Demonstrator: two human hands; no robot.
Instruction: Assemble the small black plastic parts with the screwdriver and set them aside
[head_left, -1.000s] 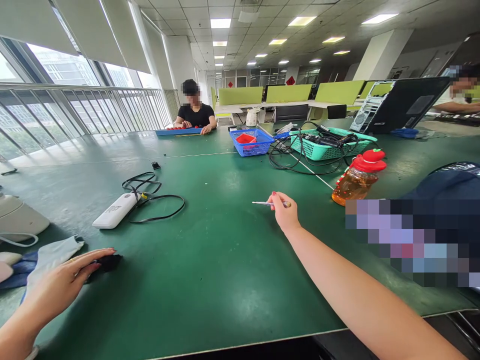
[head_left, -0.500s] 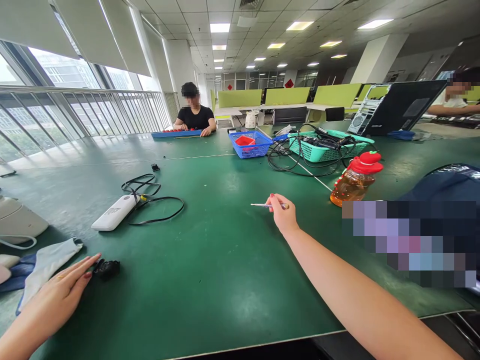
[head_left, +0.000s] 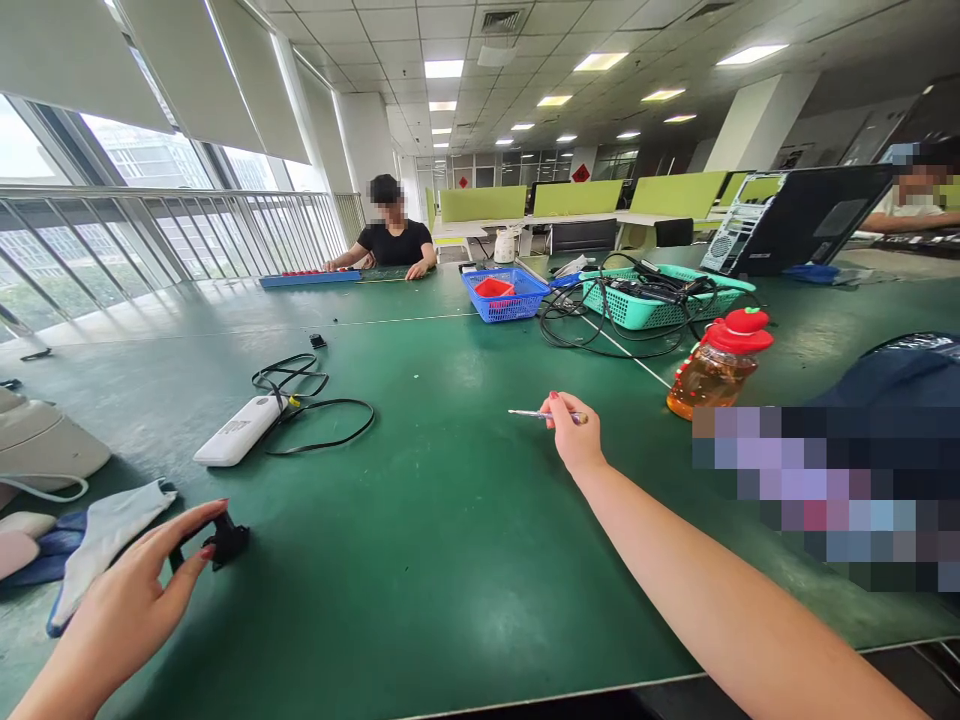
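Observation:
At the lower left, my left hand (head_left: 139,590) has thumb and fingers closed around a small black clip-like object (head_left: 229,542) on or just above the green table. Its exact kind is unclear, and the fingers cover part of it. Right of centre, my right hand (head_left: 574,435) pinches a slim screwdriver-like tool (head_left: 529,413) just above the tabletop. Its pale, thin shaft points left, and a brownish end shows behind the fingers. A white power bank (head_left: 238,432) with a black cable (head_left: 330,404) lies beyond my left hand.
A bottle with a red lid (head_left: 716,365) stands right of my right hand. Behind are a blue basket (head_left: 506,306) and a green basket (head_left: 637,312) heaped with cables. Cloth (head_left: 112,540) lies left. One person (head_left: 394,240) sits across the table; another is far right.
My left hand has lifted and curled its fingers around the black object, which has tilted up. My right hand keeps its pinch on the tool. The person opposite has shifted the blue tray leftward.

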